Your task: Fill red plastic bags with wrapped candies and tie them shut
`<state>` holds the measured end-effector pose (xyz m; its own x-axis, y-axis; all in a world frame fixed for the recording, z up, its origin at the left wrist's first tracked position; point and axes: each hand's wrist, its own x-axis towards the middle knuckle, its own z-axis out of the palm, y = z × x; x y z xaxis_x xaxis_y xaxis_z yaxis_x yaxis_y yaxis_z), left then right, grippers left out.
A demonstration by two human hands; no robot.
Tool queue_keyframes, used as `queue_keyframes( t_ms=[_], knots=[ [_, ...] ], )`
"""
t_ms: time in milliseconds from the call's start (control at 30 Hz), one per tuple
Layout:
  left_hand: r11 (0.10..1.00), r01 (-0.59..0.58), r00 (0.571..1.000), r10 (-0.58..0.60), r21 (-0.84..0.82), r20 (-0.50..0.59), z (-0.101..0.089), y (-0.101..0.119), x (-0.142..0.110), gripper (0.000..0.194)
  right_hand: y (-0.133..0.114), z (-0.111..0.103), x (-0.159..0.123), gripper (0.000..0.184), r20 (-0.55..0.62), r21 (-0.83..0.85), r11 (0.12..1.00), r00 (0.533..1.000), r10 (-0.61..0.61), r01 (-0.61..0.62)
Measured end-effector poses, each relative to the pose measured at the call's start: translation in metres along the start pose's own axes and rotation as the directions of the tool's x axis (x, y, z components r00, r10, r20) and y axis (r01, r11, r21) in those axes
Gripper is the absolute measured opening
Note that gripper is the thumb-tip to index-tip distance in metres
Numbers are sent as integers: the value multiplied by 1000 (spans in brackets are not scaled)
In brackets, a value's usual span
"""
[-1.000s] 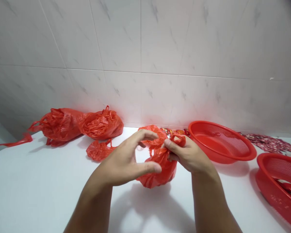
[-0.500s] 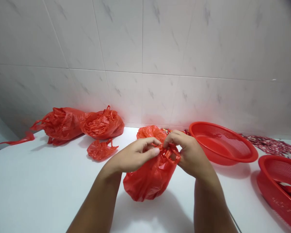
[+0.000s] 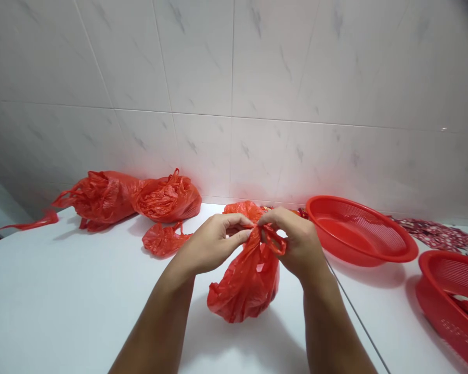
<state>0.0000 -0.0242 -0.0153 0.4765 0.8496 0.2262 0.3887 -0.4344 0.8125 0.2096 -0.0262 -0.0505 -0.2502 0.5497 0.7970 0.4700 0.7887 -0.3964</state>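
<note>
1. Two bare hands, head view. The left hand [image 3: 214, 244] is narrowly pinched, thumb against fingers, on the neck of the red plastic carrier bag [image 3: 244, 285]. The right hand [image 3: 296, 241] is curled just as narrowly around the bag's twisted handle loops [image 3: 273, 241]; the two hands nearly touch.
2. One red carrier bag, bulging, resting on the white counter [image 3: 62, 296] directly below the hands, tilted slightly to the left.
3. One further crumpled red bag [image 3: 244, 210], just behind the hands, with patterned wrappers [image 3: 281, 209] beside it; their print is too small to read.
4. Three more red bags to the left: two bulky bundles [image 3: 101, 200] [image 3: 167, 200] against the tiled wall [image 3: 234, 67], and a small one [image 3: 163, 239] in front.
5. Two red mesh baskets to the right: one [image 3: 361, 231] near the right hand, one [image 3: 444, 301] cut off by the frame edge, with small raised marks that cannot be read.
6. Open counter lies left of the hands and along the near side.
7. Against the frame half a second earlier, the hands sit closer together and the bag looks narrower.
</note>
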Motion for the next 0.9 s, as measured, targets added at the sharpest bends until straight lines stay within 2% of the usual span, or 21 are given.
queue_keyframes(
  t_ms=[67,133,200,267,333,400,433,467,500,533,600,667,767,833,900],
  knots=[
    [992,40,999,-36,119,-39,0,-2,-1,23,4,-4,0,15,70,-23,995,993,99,-98],
    [967,101,994,-88,234,-66,1,-5,0,27,9,-6,1,10,160,-94,976,964,211,-198],
    [927,165,985,-139,337,-99,-1,-11,1,33,17,-7,0,27,247,-187,936,908,338,-297],
    [863,263,964,-213,430,-162,-6,-22,2,33,29,-11,-2,42,336,-253,870,805,490,-424],
    [759,401,916,-337,514,-217,-15,-34,3,29,45,-16,-7,44,426,-304,770,643,637,-562],
    [652,501,859,-454,569,-235,-25,-44,2,25,61,-22,-11,41,480,-373,668,482,733,-644],
    [621,521,842,-488,586,-231,-29,-47,2,24,68,-25,-13,40,479,-408,635,438,760,-656],
    [611,522,839,-494,594,-229,-32,-47,2,24,73,-28,-14,40,462,-430,617,426,778,-659],
    [621,513,848,-475,593,-236,-33,-45,2,26,75,-30,-14,41,437,-426,615,444,782,-663],
    [647,493,865,-432,582,-254,-32,-42,2,28,74,-32,-14,41,414,-388,629,481,772,-674],
    [745,412,909,-295,525,-295,-25,-31,3,32,65,-34,-11,40,407,-199,678,569,714,-708],
    [872,258,939,-125,417,-319,-11,-18,6,34,49,-31,-7,39,474,80,701,645,599,-709],
    [972,-14,934,96,233,-345,12,-4,10,29,26,-19,-1,43,601,355,680,714,360,-642],
    [986,-118,928,153,122,-340,23,-1,11,29,18,-9,1,43,622,404,703,739,258,-585],
    [990,-134,944,138,35,-301,29,1,9,25,15,-1,3,44,579,401,749,780,238,-527]
  ],
)
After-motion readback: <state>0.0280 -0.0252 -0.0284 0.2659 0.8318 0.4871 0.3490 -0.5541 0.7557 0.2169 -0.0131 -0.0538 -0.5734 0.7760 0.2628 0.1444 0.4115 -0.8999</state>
